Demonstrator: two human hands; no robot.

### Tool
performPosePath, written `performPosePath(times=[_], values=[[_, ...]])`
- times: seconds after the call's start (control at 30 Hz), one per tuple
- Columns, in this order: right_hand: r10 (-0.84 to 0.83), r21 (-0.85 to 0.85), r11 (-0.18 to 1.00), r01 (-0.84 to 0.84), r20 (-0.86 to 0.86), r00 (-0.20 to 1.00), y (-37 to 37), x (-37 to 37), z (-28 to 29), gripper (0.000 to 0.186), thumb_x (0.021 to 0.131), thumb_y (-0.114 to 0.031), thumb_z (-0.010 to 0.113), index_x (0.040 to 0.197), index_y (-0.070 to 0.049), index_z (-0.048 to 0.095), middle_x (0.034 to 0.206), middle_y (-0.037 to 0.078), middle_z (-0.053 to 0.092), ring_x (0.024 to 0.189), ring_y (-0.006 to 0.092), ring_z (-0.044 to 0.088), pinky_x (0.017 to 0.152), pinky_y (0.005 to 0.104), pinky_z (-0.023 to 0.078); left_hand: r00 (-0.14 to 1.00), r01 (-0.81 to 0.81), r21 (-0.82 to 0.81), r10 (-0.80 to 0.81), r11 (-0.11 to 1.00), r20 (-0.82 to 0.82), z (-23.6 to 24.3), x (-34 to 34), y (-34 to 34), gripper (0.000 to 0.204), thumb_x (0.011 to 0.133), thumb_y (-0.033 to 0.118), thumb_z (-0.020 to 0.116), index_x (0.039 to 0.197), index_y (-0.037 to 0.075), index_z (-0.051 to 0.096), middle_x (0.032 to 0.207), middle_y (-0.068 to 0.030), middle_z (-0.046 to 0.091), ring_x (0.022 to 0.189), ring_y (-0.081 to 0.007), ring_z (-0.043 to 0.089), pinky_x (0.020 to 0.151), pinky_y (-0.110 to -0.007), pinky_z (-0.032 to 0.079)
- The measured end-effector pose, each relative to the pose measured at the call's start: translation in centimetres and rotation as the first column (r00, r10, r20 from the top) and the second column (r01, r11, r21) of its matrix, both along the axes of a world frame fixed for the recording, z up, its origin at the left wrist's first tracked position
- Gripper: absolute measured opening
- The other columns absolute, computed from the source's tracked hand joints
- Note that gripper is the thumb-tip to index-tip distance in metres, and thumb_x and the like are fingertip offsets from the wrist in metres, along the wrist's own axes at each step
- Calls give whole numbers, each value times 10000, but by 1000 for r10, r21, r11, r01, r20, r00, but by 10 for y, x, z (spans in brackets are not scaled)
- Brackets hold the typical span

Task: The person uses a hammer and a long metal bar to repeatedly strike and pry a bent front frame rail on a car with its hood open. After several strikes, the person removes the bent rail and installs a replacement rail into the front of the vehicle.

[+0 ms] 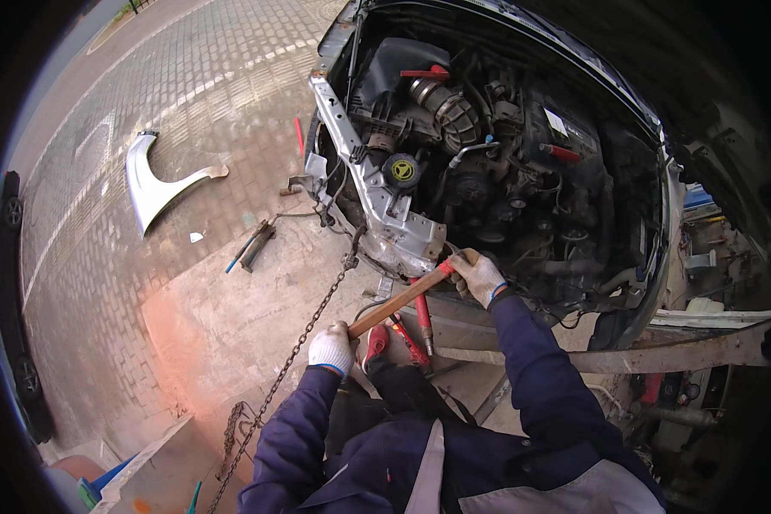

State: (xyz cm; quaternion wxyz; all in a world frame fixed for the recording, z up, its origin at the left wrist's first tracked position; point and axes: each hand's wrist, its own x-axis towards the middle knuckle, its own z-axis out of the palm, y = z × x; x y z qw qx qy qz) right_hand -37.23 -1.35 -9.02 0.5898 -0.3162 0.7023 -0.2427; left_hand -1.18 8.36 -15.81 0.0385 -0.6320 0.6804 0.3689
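Note:
Both of my hands wear white work gloves. My left hand (331, 348) is closed round the lower end of a flat wooden handle (394, 310), apparently a hammer's. My right hand (478, 276) grips its upper end, where the wood is red; the head is hidden by that glove and the car. This end is at the front corner of an open engine bay (505, 163), just beside the bent silver metal front panel (385, 218). A taut rusty chain (304, 334) hooks onto the front end and runs down past my left forearm.
Under the car's front stands a red jack-like tool (422, 317) by my red shoe (374, 344). A silver fender (158, 193) lies on the paving at left. Another tool (253, 246) is on the concrete. A long rusty metal beam (625, 360) extends to my right.

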Motion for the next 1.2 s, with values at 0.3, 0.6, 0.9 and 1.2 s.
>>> performPosePath(times=[0.3, 0.6, 0.9, 1.2], values=[[29, 33, 999, -29, 8, 1000, 34, -5, -18, 262, 1095, -338, 661, 1077, -78, 641, 794, 12, 647, 588, 108, 587, 526, 285, 487, 996, 40, 11, -39, 999, -81, -7, 8, 26, 375, 946, 331, 768, 1150, 31, 673, 1071, -259, 752, 1054, -443, 731, 923, -528, 582], [72, -30, 997, -74, -69, 995, 32, 4, -19, 335, 1070, -389, 662, 1045, -57, 700, 722, 1, 637, 502, 87, 535, 446, 285, 408, 981, 190, 242, -192, 951, -15, 63, 20, 15, 527, 997, 499, 692, 1258, 42, 663, 1118, -257, 766, 1073, -424, 745, 924, -504, 588], [106, -45, 993, -105, 8, 994, 24, -10, -18, 334, 1060, -393, 684, 1041, -62, 729, 739, -16, 631, 521, 69, 511, 462, 274, 385, 971, 230, 287, -201, 930, -126, 115, 14, 34, 652, 990, 528, 686, 1414, 36, 632, 1161, -267, 761, 1098, -430, 739, 947, -505, 576], [272, -204, 895, -397, -455, 848, 16, 0, -29, 454, 1003, -416, 710, 1218, -16, 725, 1097, 223, 772, 1048, 402, 724, 904, 444, 564, 993, 92, 199, -76, 976, -86, 6, -14, 59, 435, 1004, 365, 701, 1286, 41, 635, 1173, -267, 747, 1105, -452, 727, 943, -531, 583]])
